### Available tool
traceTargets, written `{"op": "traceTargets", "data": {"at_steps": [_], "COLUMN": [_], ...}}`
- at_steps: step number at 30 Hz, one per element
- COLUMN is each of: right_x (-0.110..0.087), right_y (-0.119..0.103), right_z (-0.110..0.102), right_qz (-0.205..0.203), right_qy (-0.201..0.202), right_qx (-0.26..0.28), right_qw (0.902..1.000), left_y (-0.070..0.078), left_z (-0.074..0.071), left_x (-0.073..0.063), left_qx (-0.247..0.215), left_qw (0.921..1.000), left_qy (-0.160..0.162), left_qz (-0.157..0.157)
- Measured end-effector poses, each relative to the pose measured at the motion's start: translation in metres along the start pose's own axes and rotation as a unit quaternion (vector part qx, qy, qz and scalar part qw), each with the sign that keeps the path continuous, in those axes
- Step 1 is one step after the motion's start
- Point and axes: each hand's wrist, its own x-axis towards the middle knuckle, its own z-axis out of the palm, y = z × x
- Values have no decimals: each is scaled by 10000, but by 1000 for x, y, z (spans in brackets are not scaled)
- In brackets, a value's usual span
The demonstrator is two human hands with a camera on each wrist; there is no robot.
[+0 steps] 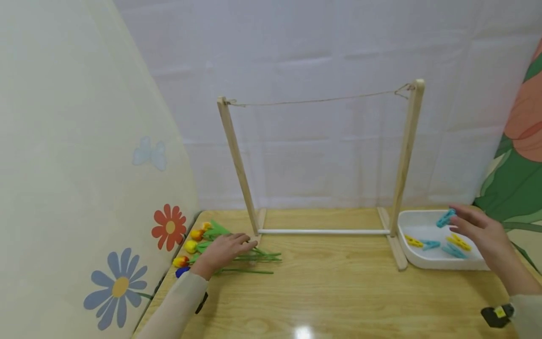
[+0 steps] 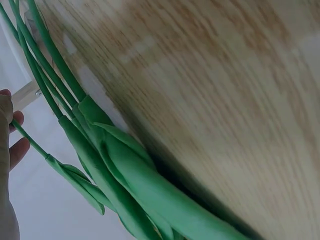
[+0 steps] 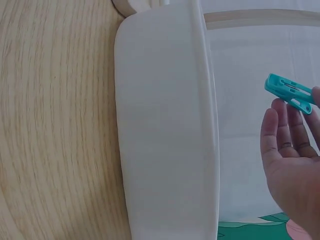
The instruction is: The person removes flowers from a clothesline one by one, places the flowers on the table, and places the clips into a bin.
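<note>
My left hand (image 1: 223, 250) is over a bunch of artificial tulips with red, orange, yellow and blue heads lying on the table. In the left wrist view its fingers (image 2: 18, 147) pinch one thin green tulip stem (image 2: 31, 140); thicker green leaves (image 2: 120, 155) lie beside it. Above the white tray, my right hand (image 1: 482, 230) holds a blue-green clothespin (image 1: 446, 218) between thumb and fingers. The clothespin's (image 3: 288, 91) closed end points away from the palm in the right wrist view. Several yellow and blue clothespins (image 1: 455, 250) lie in the tray below.
A wooden frame (image 1: 405, 160) stands at the back, with a thin string (image 1: 311, 100) tied between its posts and a white bar (image 1: 323, 231) low down. The white tray (image 1: 440, 264) sits right of it. Painted walls (image 1: 106, 188) flank the table (image 1: 322, 292).
</note>
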Motion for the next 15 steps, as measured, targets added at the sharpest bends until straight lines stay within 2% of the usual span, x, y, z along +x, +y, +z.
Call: {"op": "traceTargets", "data": {"at_steps": [6,11,15], "right_x": [2,5,6], "right_y": [2,1,3], "right_z": [-1,-8,-11], "right_qz": [480,963,994], "right_qy": [-14,-211,-180], "right_qx": [-521,-936,-1066], "right_qw": [9975,9907,9892], "left_y": [-2,-1,1], "left_z": [4,5,2], "left_x": [-6,-7,-5], "left_qx": [-215,-287,-370], "left_qw": [9995,9993,9988], "left_qy": [197,150,-22], "left_qz": [-130,-211,-333]}}
